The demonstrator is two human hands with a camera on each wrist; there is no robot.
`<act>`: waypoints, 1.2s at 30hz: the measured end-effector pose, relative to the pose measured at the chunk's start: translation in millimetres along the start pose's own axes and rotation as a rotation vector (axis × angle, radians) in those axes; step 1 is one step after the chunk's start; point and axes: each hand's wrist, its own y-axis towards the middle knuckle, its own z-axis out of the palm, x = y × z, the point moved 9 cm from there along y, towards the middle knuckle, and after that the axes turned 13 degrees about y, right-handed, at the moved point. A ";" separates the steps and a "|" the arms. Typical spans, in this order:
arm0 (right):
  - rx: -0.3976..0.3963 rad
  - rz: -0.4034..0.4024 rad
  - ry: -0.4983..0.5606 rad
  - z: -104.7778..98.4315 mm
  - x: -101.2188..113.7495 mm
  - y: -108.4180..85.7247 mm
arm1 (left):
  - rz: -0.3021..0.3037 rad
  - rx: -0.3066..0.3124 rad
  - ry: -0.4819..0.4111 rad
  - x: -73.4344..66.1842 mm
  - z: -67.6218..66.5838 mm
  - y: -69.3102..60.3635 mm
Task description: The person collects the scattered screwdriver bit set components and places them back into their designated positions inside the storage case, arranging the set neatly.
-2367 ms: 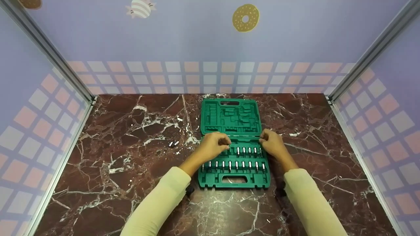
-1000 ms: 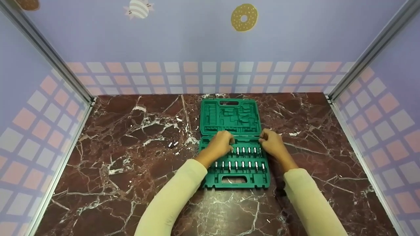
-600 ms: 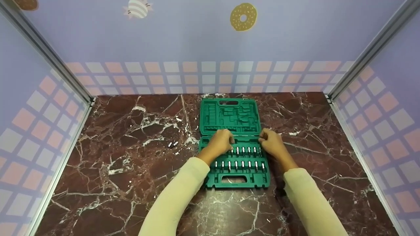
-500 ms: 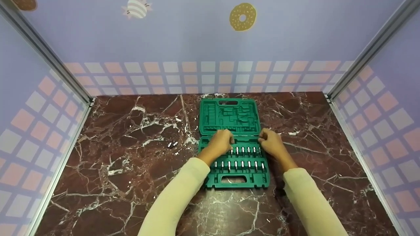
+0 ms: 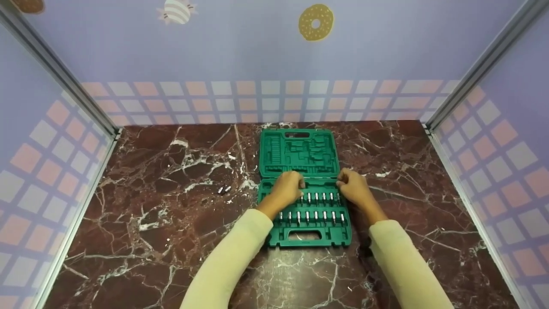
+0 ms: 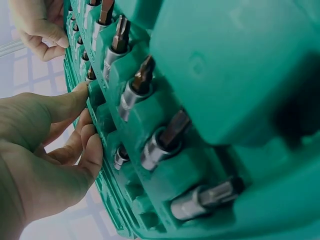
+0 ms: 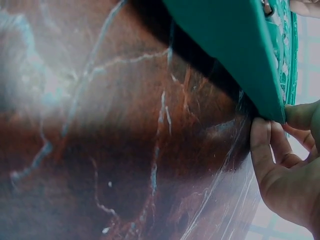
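A green tool case (image 5: 304, 243) lies open on the marble table, its hollow lid folded back. Two rows of chromed bit sockets (image 5: 316, 216) sit in its near half. My left hand (image 5: 287, 189) reaches over the back row with bent fingers. In the left wrist view its thumb tip meets the end of a bit socket (image 6: 90, 75); the other fingertips curl against the moulding and partly hide the contact. My right hand (image 5: 354, 186) is at the case's right edge near the hinge. In the right wrist view its thumb and fingers (image 7: 261, 137) pinch that edge.
Two small shiny pieces, apparently bit sockets (image 5: 224, 189), lie on the dark red marble table (image 5: 171, 240) left of the case. Patterned lilac walls (image 5: 231, 47) enclose the back and both sides.
My left hand has moved slightly right along the back row, and one more bit socket shows at its fingertips. Lately it has barely moved. My right hand stays at the case edge.
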 end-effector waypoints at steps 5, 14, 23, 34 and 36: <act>0.001 0.003 0.000 -0.3 1.2 -0.6 | 0.006 -0.001 -0.039 2.8 1.3 -0.8; 0.010 0.018 0.013 2.9 1.5 -0.8 | 0.039 -0.029 -0.139 9.9 -2.6 -7.6; 0.018 0.014 0.006 0.4 1.4 0.0 | 0.094 -0.093 -0.197 12.7 -20.9 -17.1; 0.001 0.009 -0.003 -0.4 -0.3 -0.6 | 0.077 -0.216 -0.215 37.9 -47.1 -36.4; 0.001 0.014 -0.007 -0.8 -1.5 -0.6 | 0.075 -0.252 -0.205 43.3 -52.6 -40.1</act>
